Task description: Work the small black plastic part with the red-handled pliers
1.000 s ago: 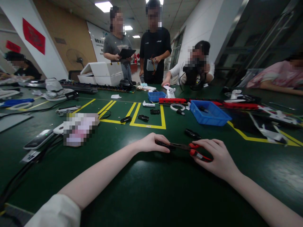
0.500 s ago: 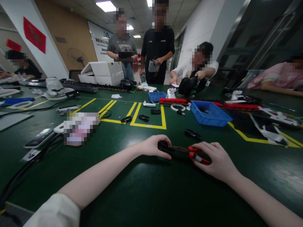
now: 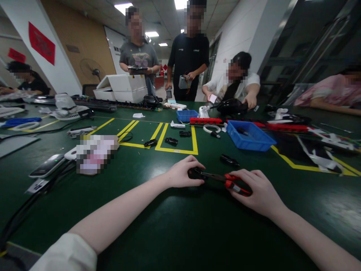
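My left hand (image 3: pixel 186 172) is curled around a small black part (image 3: pixel 195 173), whose exact kind I cannot make out. In my right hand (image 3: pixel 255 190) are long-nose pliers (image 3: pixel 229 183) with red and black handles. The pliers' jaws point left and meet the black part at its right side; whether they bite on it cannot be told. Just beyond the pliers lies a similar elongated black part (image 3: pixel 229 160). Farther off, more such black pieces (image 3: pixel 171 140) rest in and beside a yellow-taped rectangle on the green table (image 3: pixel 169 233).
A blue bin (image 3: pixel 251 141) stands at the right, with a smaller blue tray (image 3: pixel 187 115) behind it. At the left are a phone (image 3: pixel 94 156), a white device (image 3: pixel 47 165) and black cables (image 3: pixel 36 199). Several other people sit or stand around the table.
My left hand has shifted very slightly, with the black part turned a little; the pliers stay in place. Across the table, a seated person has lowered a black object toward the tabletop.
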